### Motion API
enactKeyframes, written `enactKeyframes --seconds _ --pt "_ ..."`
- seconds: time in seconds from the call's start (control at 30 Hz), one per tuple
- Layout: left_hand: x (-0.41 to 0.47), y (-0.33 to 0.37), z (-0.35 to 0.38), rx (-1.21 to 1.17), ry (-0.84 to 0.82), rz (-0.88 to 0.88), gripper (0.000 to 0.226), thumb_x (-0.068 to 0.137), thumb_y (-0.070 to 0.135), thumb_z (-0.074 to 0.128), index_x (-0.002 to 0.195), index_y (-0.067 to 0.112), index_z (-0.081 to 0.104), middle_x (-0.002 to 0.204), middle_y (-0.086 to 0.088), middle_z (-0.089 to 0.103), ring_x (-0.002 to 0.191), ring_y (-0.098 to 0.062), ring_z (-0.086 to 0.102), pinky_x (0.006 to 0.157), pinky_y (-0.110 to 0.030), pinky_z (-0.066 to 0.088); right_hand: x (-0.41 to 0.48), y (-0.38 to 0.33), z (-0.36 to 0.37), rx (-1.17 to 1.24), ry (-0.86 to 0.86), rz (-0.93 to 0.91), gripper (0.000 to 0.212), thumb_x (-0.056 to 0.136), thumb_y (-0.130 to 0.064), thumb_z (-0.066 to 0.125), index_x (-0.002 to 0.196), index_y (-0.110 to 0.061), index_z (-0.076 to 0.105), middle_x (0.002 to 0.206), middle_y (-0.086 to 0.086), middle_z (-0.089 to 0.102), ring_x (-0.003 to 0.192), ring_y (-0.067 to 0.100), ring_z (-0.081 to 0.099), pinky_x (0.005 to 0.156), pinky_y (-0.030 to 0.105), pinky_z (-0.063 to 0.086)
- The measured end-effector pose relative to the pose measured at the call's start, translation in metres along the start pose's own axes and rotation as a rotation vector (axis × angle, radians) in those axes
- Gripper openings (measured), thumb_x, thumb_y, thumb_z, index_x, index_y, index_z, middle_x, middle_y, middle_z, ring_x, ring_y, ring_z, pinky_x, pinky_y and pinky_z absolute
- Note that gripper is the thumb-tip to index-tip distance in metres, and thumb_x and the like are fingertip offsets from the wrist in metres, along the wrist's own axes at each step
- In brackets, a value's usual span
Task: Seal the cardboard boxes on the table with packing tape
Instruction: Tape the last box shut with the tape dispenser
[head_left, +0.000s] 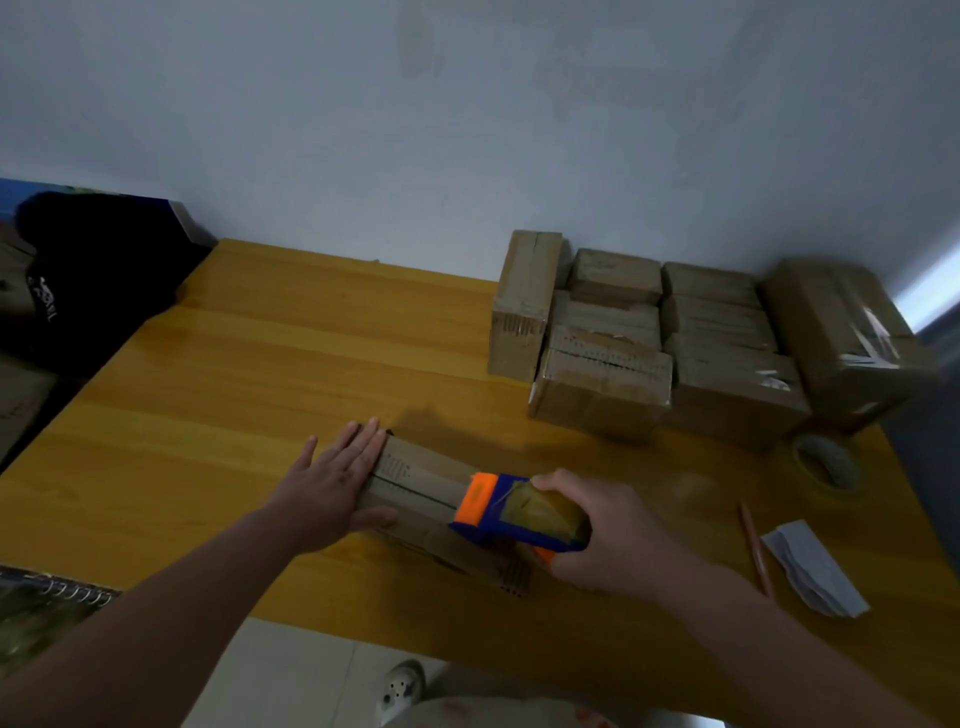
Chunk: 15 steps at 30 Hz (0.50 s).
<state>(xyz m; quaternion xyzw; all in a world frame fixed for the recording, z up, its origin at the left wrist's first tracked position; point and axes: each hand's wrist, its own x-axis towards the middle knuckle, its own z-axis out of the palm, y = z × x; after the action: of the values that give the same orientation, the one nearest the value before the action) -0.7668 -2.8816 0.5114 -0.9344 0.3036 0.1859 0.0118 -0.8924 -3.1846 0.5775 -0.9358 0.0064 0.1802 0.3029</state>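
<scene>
Pins a box (415, 486) near the front edge of the bench (260, 364) with the left grip (332, 483), released and flat, palm and straight fingers pressing on the box's left end, grasping nothing. Clenches the right grip (613, 530) round a tape gun (514, 512) set down on the box's right end, over the centre seam.

Probably light, hollow cardboard: stiff at edges and corners, softer along the flaps, likely to skate on the glossy wood and to sag under pressure mid-flap. Best held as here, at the end away from the gun, bearing on the side walls, not on the seam, and keeping the tape path free. Looks untaped between gun and palm, though hard to tell in this dim light.

Well apart at the back right: a stack (649, 338) of similar boxes, some glinting with tape. Near the right edge: a tape roll (826, 462), a pencil (756, 551) and folded paper (810, 566).
</scene>
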Motion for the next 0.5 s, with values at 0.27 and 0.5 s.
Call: enactKeyframes --seconds 0.27,0.5 --pt "-0.006 0.022 0.005 0.009 0.051 -0.044 0.112 0.049 0.087 -0.031 0.138 0.02 -0.03 0.146 0.006 -0.033 0.139 -0.01 -0.025 0.116 -0.041 -0.01 0.003 -0.007 0.001 -0.088 0.045 -0.02 0.068 0.073 -0.04 0.07 0.132 -0.045 0.038 0.12 -0.005 0.05 0.099 0.013 0.051 0.078 0.033 0.052" --pt "0.0 0.069 0.022 -0.02 0.081 0.044 0.106 0.058 0.087 -0.025 0.141 0.021 -0.028 0.15 0.003 -0.032 0.14 -0.013 -0.026 0.113 -0.037 -0.018 0.004 -0.009 0.003 -0.111 0.061 -0.038 0.065 0.076 -0.042 0.07 0.132 -0.043 0.038 0.117 -0.005 0.05 0.095 0.013 0.049 0.067 0.025 0.041"
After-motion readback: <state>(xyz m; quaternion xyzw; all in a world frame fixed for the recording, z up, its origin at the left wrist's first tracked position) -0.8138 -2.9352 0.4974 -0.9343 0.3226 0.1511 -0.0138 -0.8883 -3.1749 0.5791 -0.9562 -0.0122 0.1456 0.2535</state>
